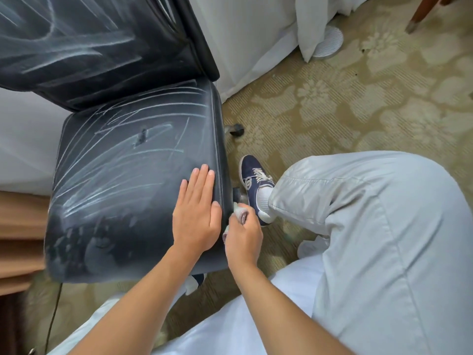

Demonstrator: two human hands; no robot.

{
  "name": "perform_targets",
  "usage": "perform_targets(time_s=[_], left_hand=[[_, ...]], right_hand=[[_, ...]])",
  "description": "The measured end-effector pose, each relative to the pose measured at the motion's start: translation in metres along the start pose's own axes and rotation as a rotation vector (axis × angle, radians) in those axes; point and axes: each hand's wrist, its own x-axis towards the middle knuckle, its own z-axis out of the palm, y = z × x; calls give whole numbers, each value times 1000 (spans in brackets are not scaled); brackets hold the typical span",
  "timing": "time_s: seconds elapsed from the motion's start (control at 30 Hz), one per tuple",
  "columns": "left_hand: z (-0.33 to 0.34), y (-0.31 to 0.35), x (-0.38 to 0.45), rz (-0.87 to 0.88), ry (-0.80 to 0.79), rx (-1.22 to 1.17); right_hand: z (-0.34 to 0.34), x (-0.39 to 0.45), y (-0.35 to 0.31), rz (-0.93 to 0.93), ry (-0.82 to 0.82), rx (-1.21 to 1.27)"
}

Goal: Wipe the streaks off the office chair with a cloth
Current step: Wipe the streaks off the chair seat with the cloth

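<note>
Just to the left of the right hand (243, 239), where a bunched cloth (240, 213) is gripped against the seat's side edge, the streaked office chair (133, 160) seat is steadied by the flat, straight-fingered left hand (197, 213), streaks lying farther leftward.

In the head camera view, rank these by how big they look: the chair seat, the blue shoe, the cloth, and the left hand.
1. chair seat
2. left hand and blue shoe: look about alike, unranked
3. cloth, mostly hidden in the right hand
</note>
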Motion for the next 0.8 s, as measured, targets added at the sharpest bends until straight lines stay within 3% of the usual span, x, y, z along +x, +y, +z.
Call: perform_targets(time_s=[0.17,0.3,0.43,0.6,0.8], left_hand=[[3,-7,-1,45,22,-9],[3,-6,2,40,53,-44],[4,-8,0,40,69,-79],[4,-13,-12,90,84,-37],[0,-19,-21,114,69,-26]], right_hand=[[33,72,-67,-125,-26,21],[46,103,-98,-328,-134,-136],[21,44,-41,-72,-60,-104],[-1,-61,23,24,23,-20],[17,-49,38,98,91,-113]])
